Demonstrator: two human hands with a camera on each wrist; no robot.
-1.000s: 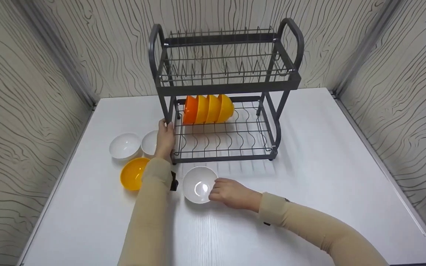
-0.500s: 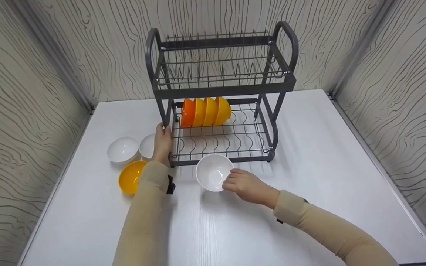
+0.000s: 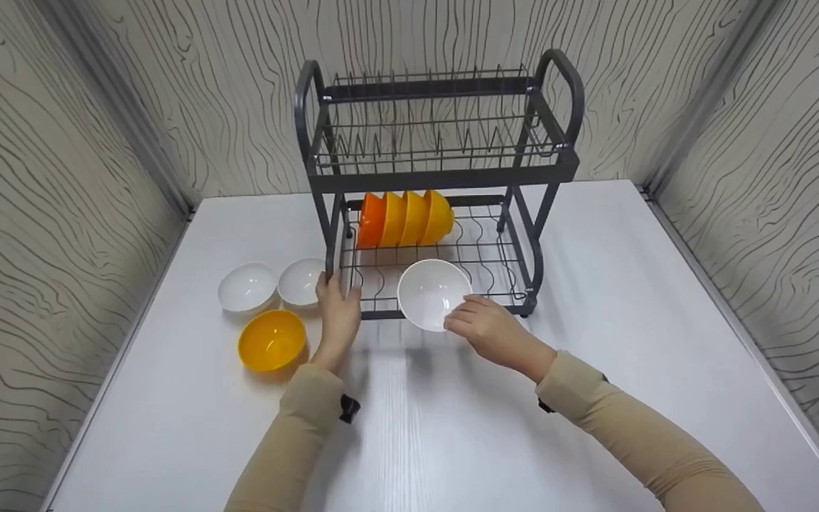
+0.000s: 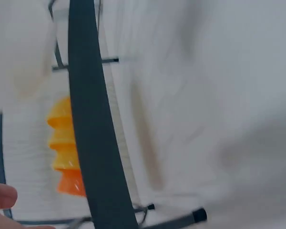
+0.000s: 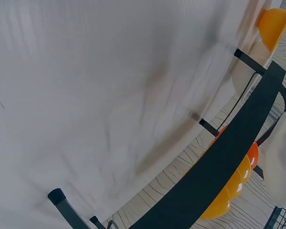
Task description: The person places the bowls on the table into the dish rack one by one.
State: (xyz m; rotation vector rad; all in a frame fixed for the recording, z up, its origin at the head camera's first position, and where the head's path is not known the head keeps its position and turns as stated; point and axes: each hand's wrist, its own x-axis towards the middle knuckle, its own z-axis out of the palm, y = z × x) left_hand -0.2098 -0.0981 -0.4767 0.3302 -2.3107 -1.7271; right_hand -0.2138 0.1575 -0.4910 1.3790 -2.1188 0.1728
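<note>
Dish rack (image 3: 445, 175): dark, two-tiered, the landmark for all entries.

Row of four bowls: on the rack's lower tier, toward its back left, nested on their sides; one orange bowl (image 3: 370, 220) at the left end, three yellow bowls (image 3: 438, 219) following.

White bowl (image 3: 432, 293), in hand: over the rack's lower front rail, hollow toward the wearer; whether it touches the wires cannot be told from this angle.

Right hand (image 3: 491, 331): before the rack, pinching that bowl's rim.

Left hand (image 3: 339, 316): at the rack's front left corner, thumb and fingers gripping the frame.

Loose stock, left of the rack: two white bowls (image 3: 247, 287) and one yellow bowl (image 3: 272, 341), all on the table.

Progress, as judged: four racked, one under way, three left; roughly half done.

Edges and room: the upper tier overhangs the lower, so entry is best from the front; lower wires lie open before and right of the row; side posts bound both ends.
</note>
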